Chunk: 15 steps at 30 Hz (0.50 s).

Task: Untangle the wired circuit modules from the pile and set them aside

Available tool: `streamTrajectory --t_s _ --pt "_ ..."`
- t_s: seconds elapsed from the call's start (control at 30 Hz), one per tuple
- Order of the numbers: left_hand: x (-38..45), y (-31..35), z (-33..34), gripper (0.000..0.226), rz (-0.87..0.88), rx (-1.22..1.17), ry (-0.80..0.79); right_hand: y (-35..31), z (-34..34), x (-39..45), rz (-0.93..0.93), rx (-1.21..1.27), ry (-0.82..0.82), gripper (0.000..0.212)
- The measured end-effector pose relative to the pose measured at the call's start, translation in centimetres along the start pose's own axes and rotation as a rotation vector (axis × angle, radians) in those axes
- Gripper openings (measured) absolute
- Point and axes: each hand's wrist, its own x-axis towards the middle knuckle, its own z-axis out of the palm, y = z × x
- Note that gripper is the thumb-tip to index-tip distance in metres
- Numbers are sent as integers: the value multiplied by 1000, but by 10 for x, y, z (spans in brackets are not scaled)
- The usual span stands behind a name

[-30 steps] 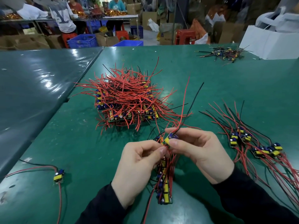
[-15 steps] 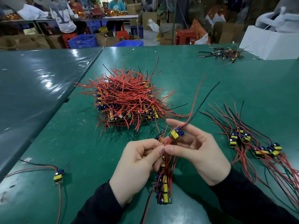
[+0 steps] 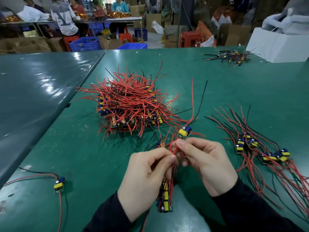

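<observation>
raised module [image 3: 185, 131] now tilts up-right, both hands [image 3: 177, 163] pinching its red wires [image 3: 173, 149]

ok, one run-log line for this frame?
phase: untangling | left hand: grips bundle of modules | right hand: pinches wires of lifted module | pile: large | set-aside group: right

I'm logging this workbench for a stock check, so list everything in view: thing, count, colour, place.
big pile: one, red and black wires, blue-yellow modules, table centre
sorted modules: several, same colours, right side
single module: one, near left
far bundle: one, mostly black wires, far right
held bunch: one, below left hand
raised module: one, above right hand
table: green
white box: one, far right corner
crates: blue, background
stools: red, background
left hand: grips bunch
right hand: pinches red wires
</observation>
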Motion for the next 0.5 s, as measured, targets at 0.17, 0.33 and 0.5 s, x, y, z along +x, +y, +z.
streamTrajectory --t_s 0.17,0.33,0.5 --pt "-1 2 3 19 -57 -156 -69 -14 -8 6 36 68 83 13" --pt "-3 5 1 18 -93 -234 -181 -23 -16 11 -36 75 151 14" --pt "2 9 -6 17 -154 -262 -266 -25 -14 10 -90 59 135 16"
